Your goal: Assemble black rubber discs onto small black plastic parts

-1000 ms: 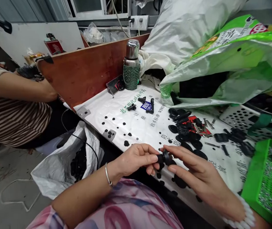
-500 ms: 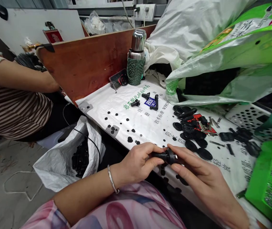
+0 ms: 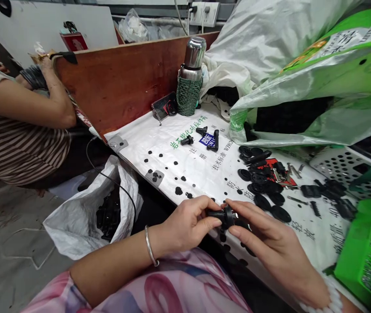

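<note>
My left hand (image 3: 190, 226) pinches the stem of a black plastic part (image 3: 226, 216) between thumb and fingers, over the table's front edge. The part has a round collar, and a small shiny metal bit shows at its right end. My right hand (image 3: 273, 243) has its thumb and fingertips around the collar side. Its inner fingers are partly hidden. Beyond my hands, several similar black parts (image 3: 187, 140) lie on the white printed sheet (image 3: 172, 182). Black discs and knobs (image 3: 262, 182) are heaped to the right, beside small metal strips (image 3: 294, 171).
A green bin (image 3: 356, 248) with small metal pieces stands at the right. A steel flask (image 3: 193, 54) stands against the wooden partition (image 3: 130, 82). A white sack (image 3: 64, 230) of black parts is below left. Another person's arm (image 3: 25, 102) is beyond the partition.
Both hands keep hold of the black part, with the right fingers shifted slightly left along its collar. The other person's forearm has risen at the partition. The view has shifted slightly.
</note>
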The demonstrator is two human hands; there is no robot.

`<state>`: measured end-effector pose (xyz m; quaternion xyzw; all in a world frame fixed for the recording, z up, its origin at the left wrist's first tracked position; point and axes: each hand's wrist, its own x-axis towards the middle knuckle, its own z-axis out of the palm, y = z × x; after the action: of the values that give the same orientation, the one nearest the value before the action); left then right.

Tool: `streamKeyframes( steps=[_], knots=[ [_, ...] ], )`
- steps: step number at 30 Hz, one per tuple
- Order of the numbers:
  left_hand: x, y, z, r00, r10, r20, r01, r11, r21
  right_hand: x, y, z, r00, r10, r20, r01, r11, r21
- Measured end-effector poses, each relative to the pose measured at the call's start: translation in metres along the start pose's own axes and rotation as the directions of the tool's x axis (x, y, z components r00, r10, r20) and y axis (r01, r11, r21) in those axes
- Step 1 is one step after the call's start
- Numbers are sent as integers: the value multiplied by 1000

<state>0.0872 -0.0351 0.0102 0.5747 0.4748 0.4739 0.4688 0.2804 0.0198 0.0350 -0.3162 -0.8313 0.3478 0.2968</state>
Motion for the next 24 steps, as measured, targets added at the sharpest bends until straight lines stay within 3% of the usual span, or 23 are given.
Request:
streamKeyframes(
  steps=[3,5,7,10,13,15,17,19,22,24],
  knots=[
    [-1,-3,1,942,329,57,-324,857,402,3,0,2,988,152,14,-152,981,124],
    [-1,-6,1,890,443,112,-428,723,543,5,-1,2,965,259,42,-262,943,206],
    [0,-8,2,857,501,120,-465,654,597,6,-1,3,947,314,60,-319,911,261],
    [0,-8,2,850,525,48,-474,720,507,5,-2,4,966,257,40,-259,940,221],
    [0,-4,2,918,393,-52,-360,882,303,2,-1,3,999,27,-37,-25,999,35],
    [0,-1,1,984,158,-78,-154,986,59,1,1,3,988,-151,-34,146,983,-114],
    [1,2,0,994,-108,-1,104,965,-240,2,2,2,963,-270,26,269,939,-216],
    [2,3,-1,966,-236,107,259,866,-428,3,3,1,949,-306,78,316,914,-254],
    [2,2,-1,965,-232,118,260,860,-438,4,0,2,967,-245,63,253,938,-235],
    [0,0,-1,994,-107,23,110,963,-248,4,-2,5,985,-171,13,170,968,-187]
  ],
)
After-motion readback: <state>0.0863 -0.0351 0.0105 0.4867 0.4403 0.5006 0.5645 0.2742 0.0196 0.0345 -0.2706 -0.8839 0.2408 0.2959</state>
